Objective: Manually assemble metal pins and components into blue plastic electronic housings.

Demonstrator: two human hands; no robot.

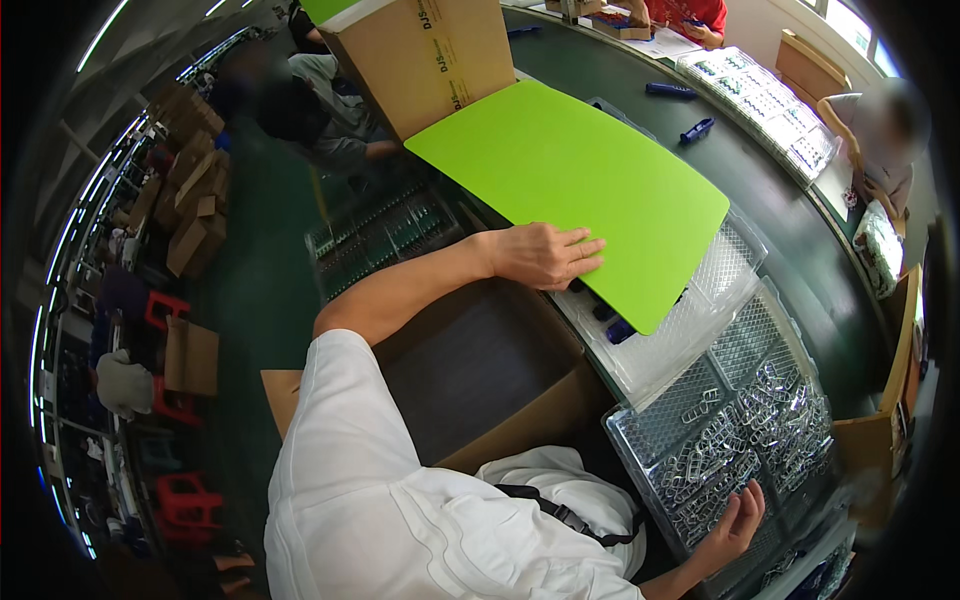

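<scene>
My left hand is at the near edge of a bright green board, its fingers laid over the top and its thumb out of sight. The flat board has rounded corners and lies at a slant over a clear plastic tray. Dark blue pieces peek out from beneath its near corner. At the lower right, my right hand hovers beside a clear compartment tray with many small silver wire loops. Its fingers are loosely bent and apart, and nothing shows in them.
An open cardboard box stands in front of me, below my left forearm. Another carton rises behind the board. Blue tools lie on the dark green bench. People work across the bench and at far left.
</scene>
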